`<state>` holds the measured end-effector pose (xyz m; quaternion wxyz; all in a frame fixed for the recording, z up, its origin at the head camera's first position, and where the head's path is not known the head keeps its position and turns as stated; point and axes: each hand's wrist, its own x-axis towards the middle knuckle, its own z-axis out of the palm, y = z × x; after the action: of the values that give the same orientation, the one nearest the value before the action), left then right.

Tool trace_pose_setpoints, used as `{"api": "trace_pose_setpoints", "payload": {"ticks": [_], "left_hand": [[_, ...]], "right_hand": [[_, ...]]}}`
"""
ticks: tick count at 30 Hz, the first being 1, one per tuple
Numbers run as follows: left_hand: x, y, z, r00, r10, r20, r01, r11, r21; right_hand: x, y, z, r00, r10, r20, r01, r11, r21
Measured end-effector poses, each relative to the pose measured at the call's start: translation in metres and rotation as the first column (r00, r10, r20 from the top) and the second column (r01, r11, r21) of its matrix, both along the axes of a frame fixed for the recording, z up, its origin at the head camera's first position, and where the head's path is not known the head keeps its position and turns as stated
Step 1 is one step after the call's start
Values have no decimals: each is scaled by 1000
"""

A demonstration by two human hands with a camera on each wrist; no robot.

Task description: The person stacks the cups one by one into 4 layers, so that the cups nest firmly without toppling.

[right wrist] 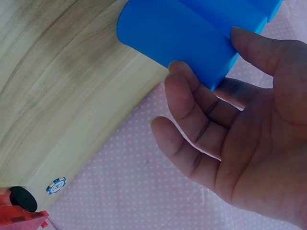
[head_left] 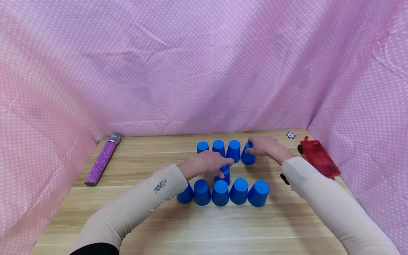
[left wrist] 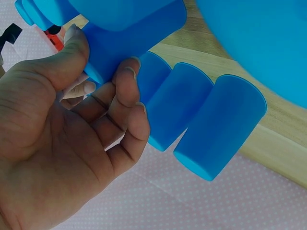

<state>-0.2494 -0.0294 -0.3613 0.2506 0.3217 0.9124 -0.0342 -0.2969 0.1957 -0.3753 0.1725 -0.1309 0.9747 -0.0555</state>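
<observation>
Upside-down blue cups stand in two rows on the wooden table. Between the rows is one single blue cup (head_left: pixel 226 173), which my left hand (head_left: pixel 207 163) grips near its narrow closed end. Seen from the left wrist, the thumb and fingers of that left hand (left wrist: pixel 72 115) lie on either side of this cup (left wrist: pixel 129 45). At the right end of the back row, my right hand (head_left: pixel 264 146) holds a slightly tilted blue cup (head_left: pixel 248 157). The right wrist view shows the thumb and fingertips of the right hand (right wrist: pixel 240 124) around that cup (right wrist: pixel 177 38).
The front row holds several cups, among them a right-end cup (head_left: pixel 258 193). Other back-row cups, such as one blue cup (head_left: pixel 233 151), stand beside my right hand. A purple glitter microphone (head_left: pixel 103 161) lies left; a poker chip (head_left: pixel 290 135) and a red translucent object (head_left: pixel 319 157) lie right.
</observation>
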Motion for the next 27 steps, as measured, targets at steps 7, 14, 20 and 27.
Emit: {"api": "trace_pose_setpoints", "payload": {"ticks": [7,14,20,27], "left_hand": [[0,1,0,1000,-5,-2,5,1000,-1],[1,0,0,1000,7,4,-7,1000,1],[1,0,1,1000,5,5,-5,1000,4],[1,0,0,1000,10,11,-10,1000,3]], "right_hand": [[1,-1,1,1000,1,1,-1,1000,-1],[2,-2,3,1000,-20,15,20,1000,-1],[2,-2,4,1000,-24,16,25,1000,-9],[1,0,1,1000,-7,8,7,1000,-5]]}}
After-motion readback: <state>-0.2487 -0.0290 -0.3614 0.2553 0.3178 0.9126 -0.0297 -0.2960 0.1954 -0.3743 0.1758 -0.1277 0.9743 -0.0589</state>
